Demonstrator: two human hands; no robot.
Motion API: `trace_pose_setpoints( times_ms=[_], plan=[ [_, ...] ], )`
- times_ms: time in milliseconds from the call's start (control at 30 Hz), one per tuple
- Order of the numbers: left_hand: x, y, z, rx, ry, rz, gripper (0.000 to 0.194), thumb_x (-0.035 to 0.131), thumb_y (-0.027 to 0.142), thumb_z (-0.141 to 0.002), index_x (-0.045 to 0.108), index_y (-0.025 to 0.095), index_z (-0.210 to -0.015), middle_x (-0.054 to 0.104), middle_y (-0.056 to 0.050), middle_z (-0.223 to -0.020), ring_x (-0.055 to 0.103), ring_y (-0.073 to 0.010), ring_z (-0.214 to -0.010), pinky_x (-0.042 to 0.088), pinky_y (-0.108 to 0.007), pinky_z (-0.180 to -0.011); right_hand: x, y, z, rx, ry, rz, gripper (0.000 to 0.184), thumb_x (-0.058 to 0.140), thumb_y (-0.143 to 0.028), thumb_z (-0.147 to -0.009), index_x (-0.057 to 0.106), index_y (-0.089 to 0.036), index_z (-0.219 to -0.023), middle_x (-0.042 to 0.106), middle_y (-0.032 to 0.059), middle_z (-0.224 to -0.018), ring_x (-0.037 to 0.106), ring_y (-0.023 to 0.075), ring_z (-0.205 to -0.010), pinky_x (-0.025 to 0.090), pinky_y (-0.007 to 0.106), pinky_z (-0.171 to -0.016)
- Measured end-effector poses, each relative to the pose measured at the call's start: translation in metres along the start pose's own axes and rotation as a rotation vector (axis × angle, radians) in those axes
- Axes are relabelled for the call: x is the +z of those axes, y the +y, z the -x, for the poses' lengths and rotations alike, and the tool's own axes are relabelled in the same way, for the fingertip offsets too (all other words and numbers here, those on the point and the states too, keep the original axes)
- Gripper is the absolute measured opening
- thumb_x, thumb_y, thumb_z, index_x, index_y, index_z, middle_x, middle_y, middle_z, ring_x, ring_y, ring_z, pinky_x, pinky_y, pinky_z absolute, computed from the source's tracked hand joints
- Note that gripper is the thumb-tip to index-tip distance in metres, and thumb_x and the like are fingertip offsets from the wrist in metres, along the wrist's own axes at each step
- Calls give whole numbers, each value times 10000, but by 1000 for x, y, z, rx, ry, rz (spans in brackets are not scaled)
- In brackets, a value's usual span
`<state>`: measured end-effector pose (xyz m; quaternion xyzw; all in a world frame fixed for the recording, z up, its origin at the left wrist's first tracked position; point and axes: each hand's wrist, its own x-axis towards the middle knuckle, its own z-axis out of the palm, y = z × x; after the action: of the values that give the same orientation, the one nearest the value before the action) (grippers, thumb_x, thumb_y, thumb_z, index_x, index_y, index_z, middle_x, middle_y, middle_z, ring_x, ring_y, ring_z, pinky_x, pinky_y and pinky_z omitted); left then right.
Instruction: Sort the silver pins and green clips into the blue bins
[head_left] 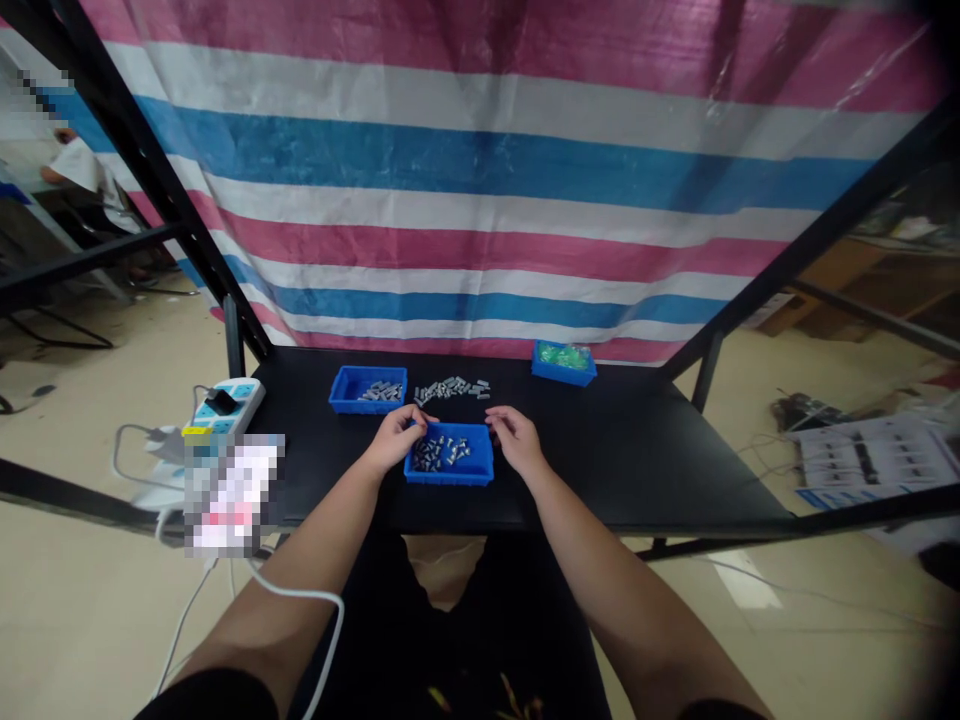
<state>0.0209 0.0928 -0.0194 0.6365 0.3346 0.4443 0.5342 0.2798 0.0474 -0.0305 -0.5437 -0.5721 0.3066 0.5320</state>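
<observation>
Blue plastic tray (448,472) of small metal fittings (429,455) lies centred between the left hand (392,440) and right hand (515,440), which stand apart at its rim, any grip unclear, keeping it within reach; a loose row of like fittings (451,388) and a second blue tray (346,395) lie just beyond the hands on the table (600,450).

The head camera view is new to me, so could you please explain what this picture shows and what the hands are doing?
This picture comes from a camera worn on a person's head, looking down at their own bare arms. The left hand and right hand are on either side of a front blue plastic tray holding small metal parts. Neither hand clearly holds anything. On the black table are a row of loose metal parts, a second blue tray with similar parts, and a third blue tray with something green. A power strip sits at the table's left corner.
</observation>
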Motion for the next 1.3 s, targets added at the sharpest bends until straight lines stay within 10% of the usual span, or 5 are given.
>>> trace_pose_setpoints(
  times_ms=[367, 533, 700, 1300],
  plan=[
    [-1, 7, 3, 35, 63, -23, 100, 587, 288, -785, 542, 200, -776, 728, -57, -816, 695, -220, -832, 525, -379, -813, 36, 18, -65, -209, -19, 362, 243, 576, -253, -851, 749, -184, -1008, 714, 62, -904, 633, 147, -656, 563, 304, -717],
    [-10, 19, 11, 195, 558, -571, 29, 612, 244, -800, 608, 216, -801, 687, -50, -884, 647, -250, -939, 463, -438, -941, 50, 17, -73, -223, -70, 657, 309, 591, -227, -838, 737, -201, -1109, 697, 56, -868, 639, 193, -784, 543, 312, -809],
    [-31, 21, 10, 32, 932, -786, 241, 641, 218, -815, 641, 255, -1053, 576, -92, -1367, 407, -361, -1382, 226, -617, -1121, 49, 18, -69, -240, -86, 697, 240, 597, -216, -839, 741, -238, -1029, 679, 56, -917, 632, 203, -843, 534, 303, -796],
    [-60, -5, 7, -45, 991, -589, 257, 648, 164, -706, 567, 214, -945, 499, -35, -993, 524, -212, -938, 442, -366, -917, 46, 20, -66, -207, -29, 631, 121, 623, -226, -811, 715, -217, -890, 678, 55, -918, 638, 195, -802, 523, 307, -783]
  ],
)
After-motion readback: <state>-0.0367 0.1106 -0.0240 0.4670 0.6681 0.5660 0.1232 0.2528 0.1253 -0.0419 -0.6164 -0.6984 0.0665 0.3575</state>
